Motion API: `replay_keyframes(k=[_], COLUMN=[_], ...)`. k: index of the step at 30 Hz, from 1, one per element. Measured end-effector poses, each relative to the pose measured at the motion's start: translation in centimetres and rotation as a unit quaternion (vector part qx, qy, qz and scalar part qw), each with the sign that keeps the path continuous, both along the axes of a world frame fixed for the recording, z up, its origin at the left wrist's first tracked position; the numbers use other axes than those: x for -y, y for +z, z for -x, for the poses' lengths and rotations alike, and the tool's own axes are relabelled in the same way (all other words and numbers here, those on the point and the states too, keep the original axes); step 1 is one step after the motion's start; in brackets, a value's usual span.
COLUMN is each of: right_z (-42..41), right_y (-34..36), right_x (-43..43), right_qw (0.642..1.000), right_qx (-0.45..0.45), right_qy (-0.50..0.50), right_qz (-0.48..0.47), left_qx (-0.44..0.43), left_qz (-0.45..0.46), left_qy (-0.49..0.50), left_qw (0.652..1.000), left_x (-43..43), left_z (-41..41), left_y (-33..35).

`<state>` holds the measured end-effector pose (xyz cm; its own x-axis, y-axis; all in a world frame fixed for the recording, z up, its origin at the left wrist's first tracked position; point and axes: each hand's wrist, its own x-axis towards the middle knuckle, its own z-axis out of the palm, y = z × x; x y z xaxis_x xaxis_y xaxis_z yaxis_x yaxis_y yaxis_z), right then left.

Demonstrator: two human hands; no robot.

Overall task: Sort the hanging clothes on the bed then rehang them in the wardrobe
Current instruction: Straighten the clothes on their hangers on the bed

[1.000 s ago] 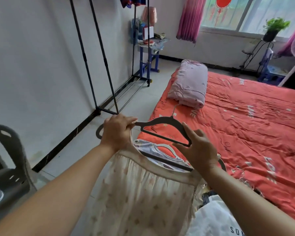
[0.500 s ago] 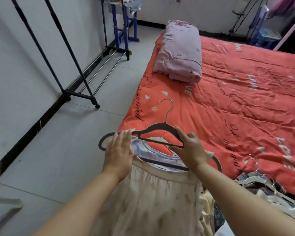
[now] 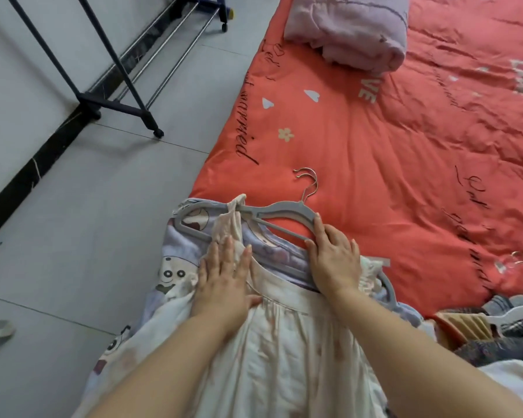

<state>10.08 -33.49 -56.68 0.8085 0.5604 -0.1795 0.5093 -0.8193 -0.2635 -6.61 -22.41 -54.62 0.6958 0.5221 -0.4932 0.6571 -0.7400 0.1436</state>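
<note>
A cream dress on a grey hanger lies at the near corner of the bed with the red cover, on top of a pale purple cartoon-print garment. Two metal hooks point up the bed. My left hand lies flat with straight fingers on the dress's left shoulder. My right hand rests on the hanger's right arm, fingers curled over its bar. Both garments hang over the bed's edge toward me.
A dark clothes rack on wheels stands on the grey tiled floor by the wall at the left. A folded pink quilt lies at the bed's head. More hangers and clothes are piled at the right.
The dress on its hanger came down from the air onto the bed. My left hand let go of the hanger's end and flattened on the dress. My view tilted downward.
</note>
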Motion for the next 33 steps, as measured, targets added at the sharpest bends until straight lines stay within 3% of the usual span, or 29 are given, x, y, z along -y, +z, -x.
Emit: replay_keyframes(k=[6,12,18,23,33], right_z=[-0.9,-0.8,3.9,8.1,14.2], right_y=[-0.4,3.7,9.5,16.1,26.5], right_x=[-0.6,0.2,6.5,12.7,24.8], right_qw=[0.998,0.994,0.997,0.998,0.996], right_qx=[-0.042,-0.095,-0.065,-0.058,-0.035], right_qy=[0.019,0.032,0.025,0.005,-0.085], right_qz=[0.047,0.053,0.010,0.001,-0.017], left_qx=[-0.025,-0.063,0.037,0.074,0.180], left_qz=[0.024,0.029,-0.023,-0.011,-0.023], left_qy=[-0.007,-0.016,-0.051,-0.109,-0.260], left_qw=[0.999,0.997,0.998,0.991,0.948], left_x=[-0.7,-0.8,2.5,6.8,17.4], left_z=[-1.1,-1.4,-0.2,0.9,1.1], left_y=[-0.7,1.8,8.5,15.5,25.7])
